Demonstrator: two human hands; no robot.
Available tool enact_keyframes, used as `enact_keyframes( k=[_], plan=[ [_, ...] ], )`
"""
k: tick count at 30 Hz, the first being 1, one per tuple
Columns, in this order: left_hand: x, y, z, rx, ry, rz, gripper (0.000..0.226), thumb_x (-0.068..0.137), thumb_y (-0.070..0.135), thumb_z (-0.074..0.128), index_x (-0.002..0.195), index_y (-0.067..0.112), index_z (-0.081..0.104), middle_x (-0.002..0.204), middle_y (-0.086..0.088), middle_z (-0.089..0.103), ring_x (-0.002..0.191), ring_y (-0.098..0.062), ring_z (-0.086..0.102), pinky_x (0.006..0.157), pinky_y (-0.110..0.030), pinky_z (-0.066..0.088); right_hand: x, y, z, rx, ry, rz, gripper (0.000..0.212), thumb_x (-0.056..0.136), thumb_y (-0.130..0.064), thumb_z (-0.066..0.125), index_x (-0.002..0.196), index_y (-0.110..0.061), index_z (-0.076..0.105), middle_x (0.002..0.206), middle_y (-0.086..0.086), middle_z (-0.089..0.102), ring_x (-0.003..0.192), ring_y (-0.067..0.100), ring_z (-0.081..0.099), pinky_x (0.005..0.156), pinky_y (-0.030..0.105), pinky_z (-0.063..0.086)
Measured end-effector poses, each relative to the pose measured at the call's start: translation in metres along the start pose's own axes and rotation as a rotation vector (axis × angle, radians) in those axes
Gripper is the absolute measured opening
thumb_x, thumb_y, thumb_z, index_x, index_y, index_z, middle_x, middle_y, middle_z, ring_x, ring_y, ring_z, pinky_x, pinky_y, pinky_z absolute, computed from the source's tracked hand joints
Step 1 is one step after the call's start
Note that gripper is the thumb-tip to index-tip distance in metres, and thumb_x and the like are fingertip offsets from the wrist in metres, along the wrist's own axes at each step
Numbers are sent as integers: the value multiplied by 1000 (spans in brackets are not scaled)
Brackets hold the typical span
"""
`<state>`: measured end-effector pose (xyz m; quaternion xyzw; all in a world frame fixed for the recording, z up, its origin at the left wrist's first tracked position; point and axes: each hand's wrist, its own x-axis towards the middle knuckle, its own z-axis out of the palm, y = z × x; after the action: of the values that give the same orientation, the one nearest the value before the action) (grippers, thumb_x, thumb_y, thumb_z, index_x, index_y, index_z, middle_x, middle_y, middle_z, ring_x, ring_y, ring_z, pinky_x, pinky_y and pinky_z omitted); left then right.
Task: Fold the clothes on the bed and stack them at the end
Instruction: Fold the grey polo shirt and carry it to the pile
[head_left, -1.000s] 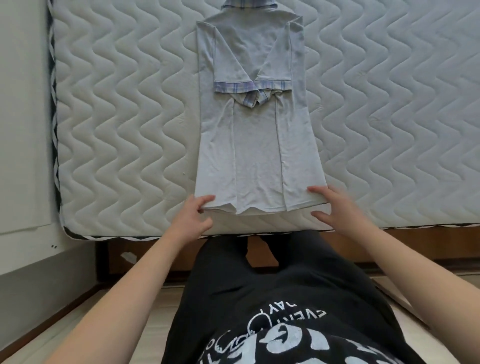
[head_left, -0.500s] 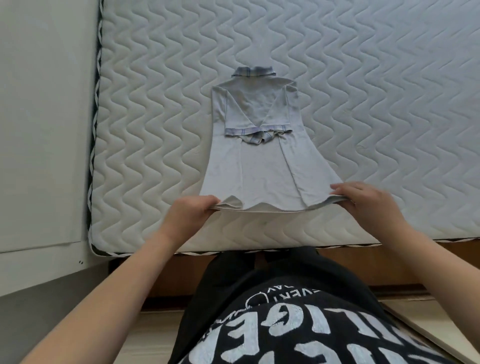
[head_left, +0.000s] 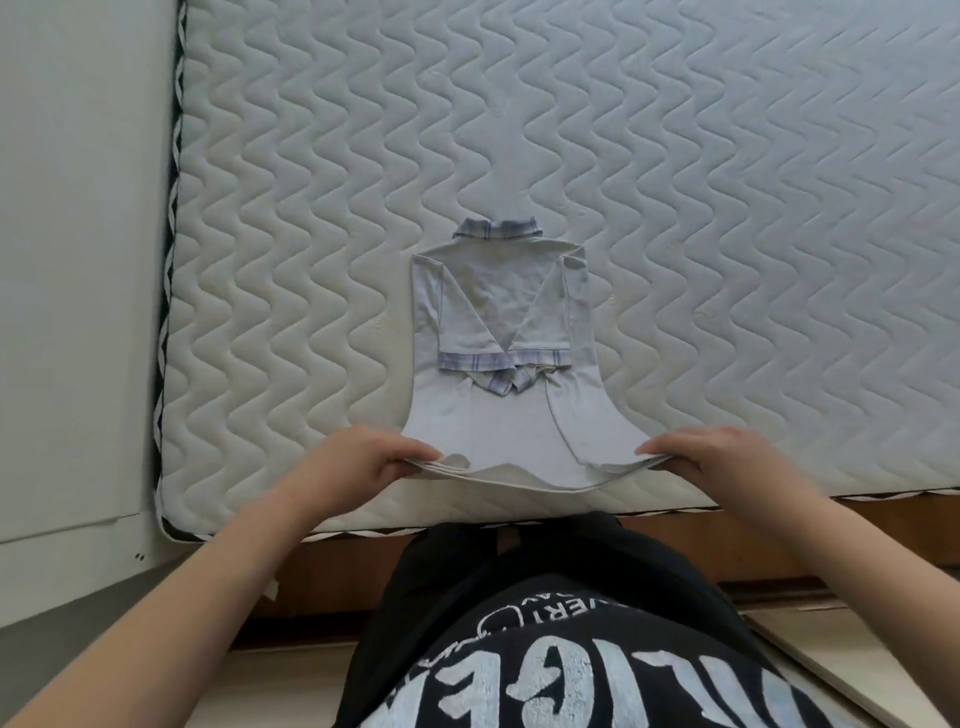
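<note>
A pale blue polo shirt (head_left: 498, 415) with a plaid collar and plaid sleeve cuffs lies face down on the quilted white mattress (head_left: 727, 208), its sides and sleeves folded in over the back. My left hand (head_left: 358, 462) pinches the shirt's bottom left corner. My right hand (head_left: 727, 457) pinches the bottom right corner. The hem between them is lifted a little off the mattress and sags in the middle. No other clothes are in view.
The mattress's near edge (head_left: 467, 525) runs just in front of my body, over a wooden bed frame (head_left: 332, 577). A pale wall or panel (head_left: 78, 260) lines the left side of the bed. Bare mattress stretches far and right.
Both hands closed on the hem corners and raised the hem off the mattress. My head pulled back, so the shirt looks smaller and farther away.
</note>
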<state>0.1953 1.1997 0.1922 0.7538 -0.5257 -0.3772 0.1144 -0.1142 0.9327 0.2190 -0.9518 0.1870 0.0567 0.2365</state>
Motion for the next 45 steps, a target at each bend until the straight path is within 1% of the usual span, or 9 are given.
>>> enact_keyframes(
  k=[10,17,25,29,34,38,40,42,45],
  plan=[
    [138,-45,-77,81,-64,-65,27,95,22,63,119,32,70,116,3,72,108,-19,64,91,-29,47,152,64,-13,148,-22,68,18,91,-15,67,107,-12,75,99,5,69,89,28,65,75,29,42],
    [268,-103,-105,131,-75,-122,37,96,9,53,123,30,67,120,-1,68,93,-11,52,70,-15,28,268,140,24,203,-70,162,19,95,-20,62,111,-18,72,101,1,67,94,23,60,78,26,37],
    [376,-165,-92,160,-98,-150,42,96,7,48,122,33,67,124,0,66,111,-21,59,88,-28,43,371,212,87,265,-101,316,25,99,-23,55,117,-32,71,116,-3,68,98,11,54,84,24,37],
    [403,-189,-79,81,-46,-203,40,95,7,49,112,37,69,108,1,68,98,-18,58,78,-24,38,409,231,111,236,-129,323,26,99,-24,54,116,-35,71,115,-3,68,95,10,53,81,25,37],
    [419,-203,-70,-26,1,-268,42,88,6,51,91,46,63,87,20,63,80,-1,56,61,-15,38,432,246,136,216,-163,386,27,100,-20,53,122,-25,68,120,5,67,103,19,57,81,22,36],
    [433,-202,-65,-39,-92,-239,18,85,32,71,97,43,63,90,25,64,80,14,55,60,-6,36,439,248,146,161,-199,354,33,90,-39,67,121,-28,65,115,0,67,108,20,56,84,27,38],
    [442,-196,-63,-48,-86,-205,19,82,44,76,97,38,66,91,22,66,83,7,59,64,-10,38,443,245,149,91,-194,322,39,82,-54,69,116,-36,64,105,-8,64,112,18,50,94,31,31],
    [451,-191,-63,-54,-55,-159,16,82,35,78,93,30,69,88,13,69,82,-5,61,64,-11,41,447,243,153,60,-105,295,28,79,-55,71,101,-41,62,93,-14,58,109,16,46,92,30,23],
    [451,-188,-63,-131,-6,-84,17,79,24,82,82,34,69,79,13,67,69,5,57,59,-5,40,447,242,158,160,13,228,22,78,-41,79,93,-32,66,82,-15,54,97,19,51,94,37,35]
  ],
)
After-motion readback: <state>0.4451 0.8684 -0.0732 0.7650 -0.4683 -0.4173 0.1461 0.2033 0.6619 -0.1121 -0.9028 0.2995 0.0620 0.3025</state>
